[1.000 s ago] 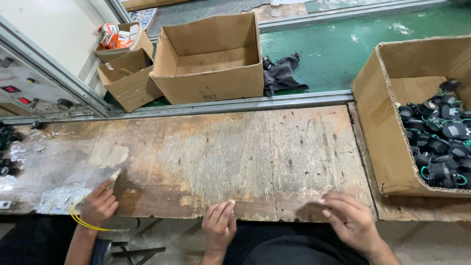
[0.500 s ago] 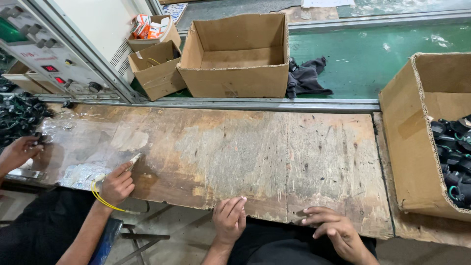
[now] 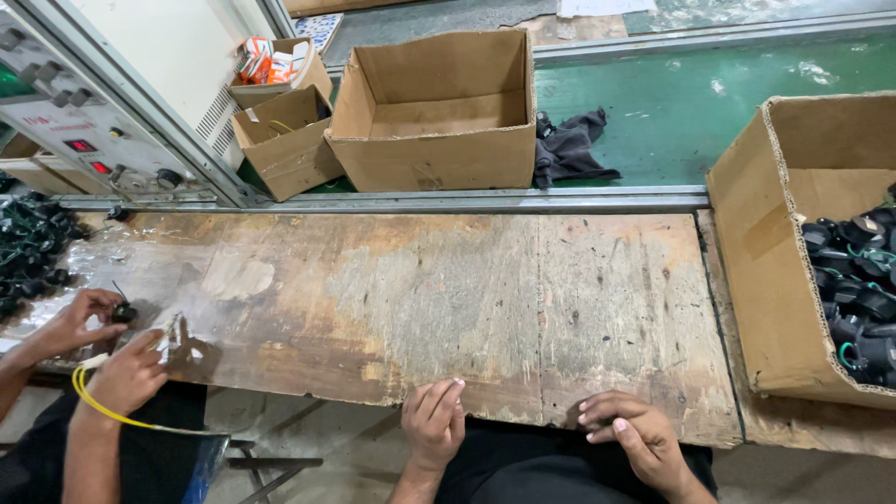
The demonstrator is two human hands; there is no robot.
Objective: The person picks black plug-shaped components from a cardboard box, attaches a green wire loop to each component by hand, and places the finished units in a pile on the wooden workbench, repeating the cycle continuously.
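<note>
Two hands: left hand (image 3: 435, 422) and right hand (image 3: 635, 439) kept at the bench (image 3: 448, 299) edge, empty.
Fingers: left together, right loosely curled.
Co-worker's hand (image 3: 75, 322): now seen gripping a black part (image 3: 122, 313).

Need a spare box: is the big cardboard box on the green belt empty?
Empty as far as shown. The big cardboard box stands upright, flaps open, and only bare cardboard floor shows inside; its near corner is hidden by the front wall.

Brown cardboard box (image 3: 439, 112), green belt (image 3: 691, 103), black cloth (image 3: 569, 149).
</note>
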